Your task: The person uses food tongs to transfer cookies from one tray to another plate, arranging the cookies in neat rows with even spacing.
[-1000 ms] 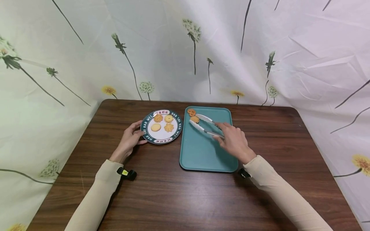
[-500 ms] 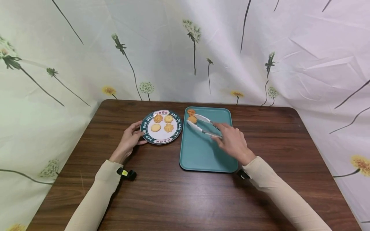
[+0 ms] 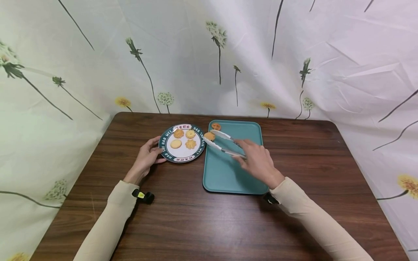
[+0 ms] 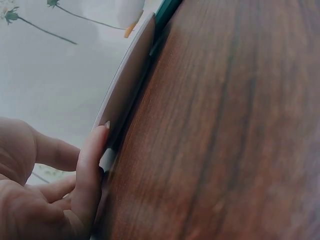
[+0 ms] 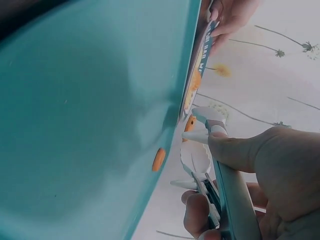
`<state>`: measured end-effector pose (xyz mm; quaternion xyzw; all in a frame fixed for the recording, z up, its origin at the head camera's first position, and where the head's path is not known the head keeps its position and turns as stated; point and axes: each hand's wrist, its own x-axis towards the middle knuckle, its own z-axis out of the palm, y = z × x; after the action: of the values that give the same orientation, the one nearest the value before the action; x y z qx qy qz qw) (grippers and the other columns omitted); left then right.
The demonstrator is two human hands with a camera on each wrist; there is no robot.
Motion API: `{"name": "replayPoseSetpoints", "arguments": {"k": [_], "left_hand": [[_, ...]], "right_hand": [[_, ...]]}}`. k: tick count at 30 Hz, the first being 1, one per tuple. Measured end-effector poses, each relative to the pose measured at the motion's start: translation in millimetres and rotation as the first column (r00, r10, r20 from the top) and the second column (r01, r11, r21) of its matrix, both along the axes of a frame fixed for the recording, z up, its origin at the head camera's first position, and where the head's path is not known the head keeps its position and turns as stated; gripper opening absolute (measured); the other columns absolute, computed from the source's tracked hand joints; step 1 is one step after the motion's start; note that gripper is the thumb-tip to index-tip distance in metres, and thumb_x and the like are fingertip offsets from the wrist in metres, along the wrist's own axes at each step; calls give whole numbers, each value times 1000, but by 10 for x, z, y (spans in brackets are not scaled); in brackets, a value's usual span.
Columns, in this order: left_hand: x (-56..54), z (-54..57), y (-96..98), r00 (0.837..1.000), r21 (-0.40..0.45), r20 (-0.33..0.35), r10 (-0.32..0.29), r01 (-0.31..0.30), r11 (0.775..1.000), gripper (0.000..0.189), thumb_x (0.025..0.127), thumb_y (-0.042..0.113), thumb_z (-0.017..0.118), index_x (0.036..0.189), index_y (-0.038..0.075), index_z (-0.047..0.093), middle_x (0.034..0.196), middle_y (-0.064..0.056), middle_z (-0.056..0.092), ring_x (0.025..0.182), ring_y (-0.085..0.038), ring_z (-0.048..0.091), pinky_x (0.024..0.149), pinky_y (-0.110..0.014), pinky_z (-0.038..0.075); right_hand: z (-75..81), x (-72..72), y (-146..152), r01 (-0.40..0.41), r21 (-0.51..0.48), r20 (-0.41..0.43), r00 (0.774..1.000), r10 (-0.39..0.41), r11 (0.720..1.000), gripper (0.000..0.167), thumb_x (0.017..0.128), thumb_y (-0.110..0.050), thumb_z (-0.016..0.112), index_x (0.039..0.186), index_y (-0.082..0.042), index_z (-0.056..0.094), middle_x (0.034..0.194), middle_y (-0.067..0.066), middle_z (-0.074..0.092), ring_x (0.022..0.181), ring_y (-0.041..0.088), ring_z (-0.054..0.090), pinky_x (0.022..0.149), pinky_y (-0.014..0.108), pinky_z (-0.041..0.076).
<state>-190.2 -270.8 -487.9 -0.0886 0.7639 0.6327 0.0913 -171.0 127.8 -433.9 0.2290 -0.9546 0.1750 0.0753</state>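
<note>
My left hand (image 3: pixel 147 157) grips the left rim of a round plate (image 3: pixel 183 151) with a dark green lettered border. Several cookies lie on it: an oval one (image 3: pixel 176 144), a flower-shaped one (image 3: pixel 191 144) and others behind. With my right hand (image 3: pixel 259 159) I hold metal tongs (image 5: pixel 232 200) with white tips. Between the tips is a round cookie (image 3: pixel 209 136), over the left edge of a teal tray (image 3: pixel 235 174) and right beside the plate's right rim. On the tray's far left corner lies a pretzel-shaped cookie (image 3: pixel 216 126).
Plate and tray stand side by side on a dark wooden table (image 3: pixel 209 221). A white cloth (image 3: pixel 183 65) printed with dandelions hangs behind the table's far edge. Black straps with small devices (image 3: pixel 143 195) sit at both wrists.
The tongs have carried the round cookie left, from over the tray to its left edge by the plate. My left hand and the plate have stayed put.
</note>
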Motion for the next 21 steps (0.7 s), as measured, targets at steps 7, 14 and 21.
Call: {"name": "replayPoseSetpoints", "arguments": {"k": [7, 14, 21], "left_hand": [[5, 11, 3, 1000, 5, 7, 6, -6, 1000, 64, 109, 7, 43, 168, 14, 18, 171, -19, 22, 140, -36, 47, 84, -22, 66], [9, 19, 2, 1000, 7, 11, 4, -4, 1000, 64, 109, 6, 43, 168, 13, 18, 171, -19, 22, 140, -36, 47, 84, -22, 66], [13, 18, 0, 1000, 0, 6, 5, -5, 1000, 64, 109, 6, 43, 168, 13, 19, 171, -19, 23, 137, -35, 49, 83, -22, 66]], "right_hand": [[-8, 14, -81, -13, 10, -4, 1000, 13, 1000, 56, 95, -36, 77, 146, -18, 61, 130, 13, 71, 52, 15, 54, 36, 22, 37], [5, 34, -167, -33, 6, -9, 999, 33, 999, 56, 95, -35, 78, 145, -18, 61, 126, 12, 72, 50, 13, 49, 36, 21, 35], [11, 58, -268, -62, 3, -5, 998, 62, 998, 57, 94, -34, 79, 146, -18, 60, 125, 11, 72, 49, 13, 47, 37, 21, 34]]}}
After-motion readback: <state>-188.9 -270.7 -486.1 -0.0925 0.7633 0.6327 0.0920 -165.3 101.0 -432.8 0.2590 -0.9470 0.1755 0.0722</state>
